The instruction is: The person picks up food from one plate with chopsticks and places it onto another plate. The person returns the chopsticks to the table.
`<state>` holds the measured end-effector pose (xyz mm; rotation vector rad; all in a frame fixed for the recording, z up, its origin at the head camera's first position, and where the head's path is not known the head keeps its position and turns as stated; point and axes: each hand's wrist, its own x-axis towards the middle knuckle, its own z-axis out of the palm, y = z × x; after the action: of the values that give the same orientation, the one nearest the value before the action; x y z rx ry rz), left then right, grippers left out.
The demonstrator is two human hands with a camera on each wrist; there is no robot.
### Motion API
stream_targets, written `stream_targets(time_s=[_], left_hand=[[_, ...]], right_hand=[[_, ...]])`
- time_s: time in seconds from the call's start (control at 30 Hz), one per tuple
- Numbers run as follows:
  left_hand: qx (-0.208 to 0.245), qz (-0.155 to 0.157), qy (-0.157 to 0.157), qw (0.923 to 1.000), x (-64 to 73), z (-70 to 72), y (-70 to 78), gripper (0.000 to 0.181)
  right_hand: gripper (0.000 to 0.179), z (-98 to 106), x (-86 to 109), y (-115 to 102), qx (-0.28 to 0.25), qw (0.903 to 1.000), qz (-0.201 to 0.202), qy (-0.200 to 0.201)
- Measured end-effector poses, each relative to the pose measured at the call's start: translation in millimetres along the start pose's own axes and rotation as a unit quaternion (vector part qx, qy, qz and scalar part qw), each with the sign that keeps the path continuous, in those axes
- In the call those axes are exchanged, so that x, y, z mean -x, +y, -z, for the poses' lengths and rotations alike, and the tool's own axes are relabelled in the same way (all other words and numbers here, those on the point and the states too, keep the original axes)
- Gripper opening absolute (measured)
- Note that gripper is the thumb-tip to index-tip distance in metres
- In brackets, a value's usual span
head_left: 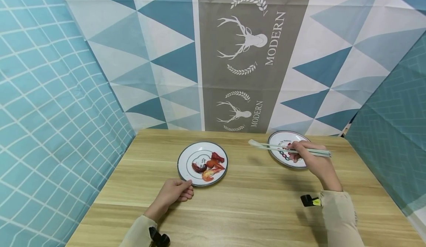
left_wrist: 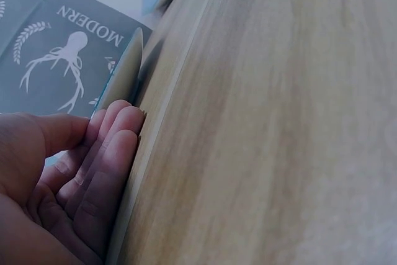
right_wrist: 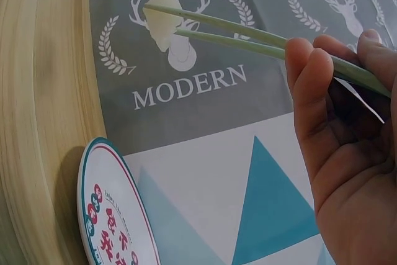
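Observation:
In the head view a white plate (head_left: 187,157) with a dark rim sits on the table left of centre. My left hand (head_left: 173,193) pinches its near-left rim, thumb above and fingers curled underneath. On that plate lie an orange shrimp (head_left: 209,174), a dark red curled piece (head_left: 198,168) and reddish pieces (head_left: 217,157). Over at the right, my right hand (head_left: 316,162) grips pale green chopsticks (right_wrist: 248,31). Their tips pinch a pale, wedge-like food piece (right_wrist: 162,20), raised above the table. Below this hand is a second white plate (head_left: 277,140) with printed lettering, partly covered by the hand.
The wooden table (head_left: 239,206) ends at a patterned backdrop (head_left: 229,66) with deer prints. Blue tiled-pattern cloth (head_left: 50,102) hangs on the left, and teal cloth (head_left: 396,121) on the right. Small black devices are strapped at both wrists.

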<state>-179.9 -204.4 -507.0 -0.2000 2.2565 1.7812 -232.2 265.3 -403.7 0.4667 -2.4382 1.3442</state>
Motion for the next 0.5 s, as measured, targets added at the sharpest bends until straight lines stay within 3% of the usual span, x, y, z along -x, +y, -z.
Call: stream_targets(time_s=[0.5], left_hand=[[0.001,-0.001,-0.001,1.0000,-1.7,0.2,-2.0,0.041]], right_hand=[[0.031,-10.8,-6.2,-5.3,-0.024,0.9990,0.004,-0.038]])
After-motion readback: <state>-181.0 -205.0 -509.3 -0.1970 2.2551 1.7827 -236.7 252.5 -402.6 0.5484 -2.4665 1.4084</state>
